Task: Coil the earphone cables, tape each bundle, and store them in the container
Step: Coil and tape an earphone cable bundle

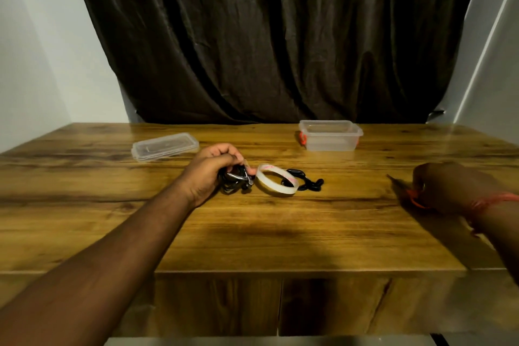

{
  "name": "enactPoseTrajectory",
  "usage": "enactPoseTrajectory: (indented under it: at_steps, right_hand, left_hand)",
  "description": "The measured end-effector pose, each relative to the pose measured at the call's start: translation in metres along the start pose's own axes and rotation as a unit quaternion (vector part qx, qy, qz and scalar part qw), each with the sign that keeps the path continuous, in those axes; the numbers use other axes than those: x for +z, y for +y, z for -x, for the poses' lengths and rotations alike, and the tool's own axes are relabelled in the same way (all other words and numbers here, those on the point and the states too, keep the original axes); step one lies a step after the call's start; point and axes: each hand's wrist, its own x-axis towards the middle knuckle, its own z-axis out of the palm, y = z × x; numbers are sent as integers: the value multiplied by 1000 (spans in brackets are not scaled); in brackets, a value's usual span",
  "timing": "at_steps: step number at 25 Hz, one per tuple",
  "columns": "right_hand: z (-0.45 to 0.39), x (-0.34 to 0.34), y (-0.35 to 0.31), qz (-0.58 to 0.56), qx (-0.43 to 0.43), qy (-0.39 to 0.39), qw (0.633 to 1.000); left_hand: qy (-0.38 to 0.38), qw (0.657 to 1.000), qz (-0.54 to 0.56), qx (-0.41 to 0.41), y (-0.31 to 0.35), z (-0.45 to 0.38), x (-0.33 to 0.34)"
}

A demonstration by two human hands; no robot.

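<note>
My left hand (pixel 209 170) grips a coiled black earphone bundle (pixel 234 181) with a strip of clear tape across it, just left of the clear tape roll (pixel 276 182). Behind the roll lies a second black earphone cable (pixel 306 181) on the wooden table (pixel 252 222). My right hand (pixel 452 187), blurred at the right, holds orange-handled scissors (pixel 412 196) with the blade tip pointing left. The clear plastic container (pixel 330 135) with orange clips stands open at the back right.
The container's clear lid (pixel 165 146) lies flat at the back left. A dark curtain (pixel 266 36) hangs behind the table, white walls on both sides. The table's front edge (pixel 309 271) is close to me.
</note>
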Motion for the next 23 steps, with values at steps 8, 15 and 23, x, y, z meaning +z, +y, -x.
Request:
enactPoseTrajectory:
  at_steps: [8, 15, 23]
  right_hand:
    - [-6, 5, -55, -286, -66, 84, 952]
    - [-30, 1, -153, -628, -117, 17, 770]
    - [-44, 17, -189, -734, -159, -14, 660]
  left_hand:
    - [18, 999, 43, -19, -10, -4, -11]
    - [17, 997, 69, -11, -6, -1, -6]
    - [5, 999, 43, 7, 6, -4, -6]
